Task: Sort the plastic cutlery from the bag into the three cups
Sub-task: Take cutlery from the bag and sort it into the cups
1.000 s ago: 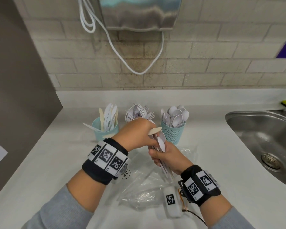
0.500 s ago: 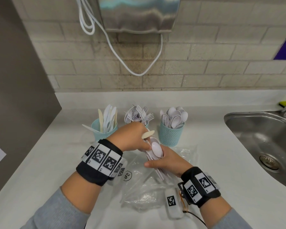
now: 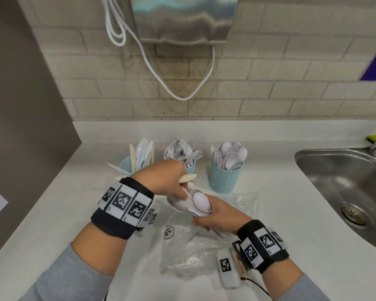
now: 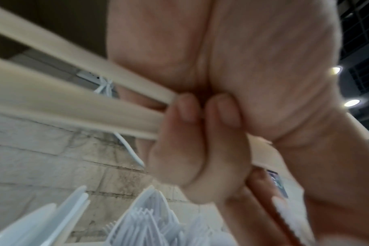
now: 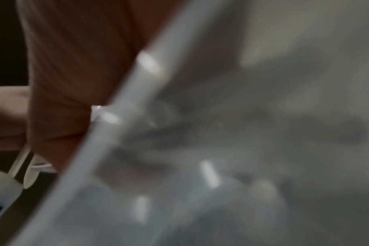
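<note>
Three teal cups stand in a row at the back: the knife cup (image 3: 125, 165), the fork cup (image 3: 191, 168) half hidden behind my left hand, and the spoon cup (image 3: 225, 179). My left hand (image 3: 164, 181) grips two beige knives (image 3: 188, 178) (image 4: 74, 99) with curled fingers (image 4: 185, 129) and reaches its fingertips into a bundle of white spoons (image 3: 199, 202). My right hand (image 3: 220, 217) holds that bundle by the handles (image 5: 116, 123) just above the clear plastic bag (image 3: 191, 248), which lies crumpled on the counter. The right wrist view is blurred.
A steel sink (image 3: 345, 192) is set into the white counter (image 3: 52, 213) at the right. A grey panel (image 3: 20, 105) closes the left side. A white cable (image 3: 178, 92) hangs from a steel dispenser (image 3: 182, 18) on the brick wall. A small white tagged device (image 3: 226, 268) lies beside my right wrist.
Both hands have come down and toward me, away from the spoon cup. The spoon bundle has tipped from nearly upright to slanting left over the bag.
</note>
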{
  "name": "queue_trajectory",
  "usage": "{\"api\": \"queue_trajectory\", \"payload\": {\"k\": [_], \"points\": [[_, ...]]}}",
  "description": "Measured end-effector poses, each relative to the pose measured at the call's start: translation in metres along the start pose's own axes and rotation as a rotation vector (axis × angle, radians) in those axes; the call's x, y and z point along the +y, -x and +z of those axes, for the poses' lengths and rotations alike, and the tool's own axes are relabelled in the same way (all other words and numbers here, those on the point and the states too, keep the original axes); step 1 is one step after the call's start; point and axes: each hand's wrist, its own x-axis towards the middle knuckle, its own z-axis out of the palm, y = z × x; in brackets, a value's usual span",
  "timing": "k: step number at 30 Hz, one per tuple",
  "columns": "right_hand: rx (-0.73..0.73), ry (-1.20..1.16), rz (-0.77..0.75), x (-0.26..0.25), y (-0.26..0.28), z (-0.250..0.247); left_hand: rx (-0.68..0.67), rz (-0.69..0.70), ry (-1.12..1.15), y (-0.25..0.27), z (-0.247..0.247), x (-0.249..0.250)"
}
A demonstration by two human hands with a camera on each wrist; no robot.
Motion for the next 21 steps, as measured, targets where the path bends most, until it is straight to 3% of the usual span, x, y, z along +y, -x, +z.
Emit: {"api": "queue_trajectory", "payload": {"k": [7, 13, 21], "points": [[-0.021, -0.123, -0.016, -0.002, 0.005, -0.005, 0.160, 0.007, 0.413, 0.007, -0.013, -0.035], [-0.026, -0.212, -0.019, -0.009, 0.000, -0.003, 0.283, 0.027, 0.867, 0.009, 0.006, -0.022], [-0.053, -0.272, -0.003, -0.005, 0.000, -0.003, 0.297, 0.050, 0.873, -0.003, 0.015, -0.014]]}}
